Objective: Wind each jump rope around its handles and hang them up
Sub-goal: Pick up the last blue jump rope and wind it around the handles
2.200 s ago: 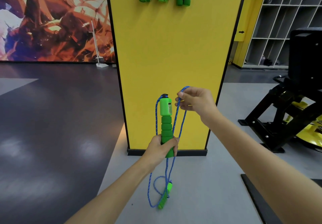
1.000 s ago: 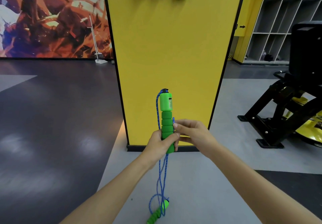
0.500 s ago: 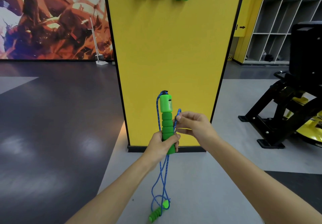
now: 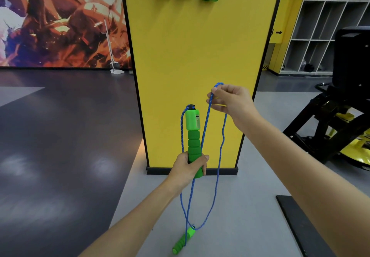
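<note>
The left hand (image 4: 188, 166) grips the upright green handle (image 4: 193, 134) before the yellow pillar (image 4: 196, 46); the right hand (image 4: 228, 102) pinches a raised blue rope (image 4: 218, 156) loop — the second handle (image 4: 183, 240) dangles near the floor (image 4: 240, 206).

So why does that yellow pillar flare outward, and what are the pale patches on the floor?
Head view: the wide-angle lens, tilted down, splays the yellow pillar; the dark floor patches are soft glare; left hand, handle, right hand and rope look sharp.

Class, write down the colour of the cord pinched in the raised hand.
Blue with paler flecks; the cord shows best in the head view.
</note>
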The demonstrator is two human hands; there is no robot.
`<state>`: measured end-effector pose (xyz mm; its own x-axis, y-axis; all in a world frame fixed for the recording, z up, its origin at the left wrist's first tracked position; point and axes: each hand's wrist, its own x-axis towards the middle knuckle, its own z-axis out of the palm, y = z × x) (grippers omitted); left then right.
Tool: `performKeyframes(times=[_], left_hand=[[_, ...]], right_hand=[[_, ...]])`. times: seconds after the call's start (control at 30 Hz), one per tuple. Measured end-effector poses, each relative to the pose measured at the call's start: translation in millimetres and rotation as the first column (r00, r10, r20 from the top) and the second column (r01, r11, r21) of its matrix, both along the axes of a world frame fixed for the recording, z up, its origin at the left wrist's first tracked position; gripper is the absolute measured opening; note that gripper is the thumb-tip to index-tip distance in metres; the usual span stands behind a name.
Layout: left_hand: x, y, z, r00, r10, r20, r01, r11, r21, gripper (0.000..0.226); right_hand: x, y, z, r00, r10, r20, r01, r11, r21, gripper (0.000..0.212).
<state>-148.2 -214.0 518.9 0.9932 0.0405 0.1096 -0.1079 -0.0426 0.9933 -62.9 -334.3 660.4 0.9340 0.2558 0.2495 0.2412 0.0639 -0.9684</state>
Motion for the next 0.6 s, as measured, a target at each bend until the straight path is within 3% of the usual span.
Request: performKeyframes(times=[0.27,0.37,0.47,0.6], left_hand=[[-2,1,-3,1.000,-0.008,0.010,0.007,0.998,0.061,0.035],[-3,0,-2,1.000,-0.027,0.014,0.026,0.998,0.062,0.035],[-5,-2,-1,1.000,-0.027,0.011,0.026,0.998,0.050,0.034],[-6,-3,3,1.000,-0.025,0.013,0.024,0.999,0.044,0.033]], right_hand=[[5,-2,45,0.993,-0.019,0.114,0.015,0.999,0.038,0.013],[5,-2,35,0.998,0.062,-0.018,-0.059,0.984,0.170,0.007],[2,-3,13,0.945,0.222,-0.242,-0.132,0.932,0.337,0.019],[-6,-2,-24,0.907,0.250,-0.339,-0.162,0.950,0.267,0.020]])
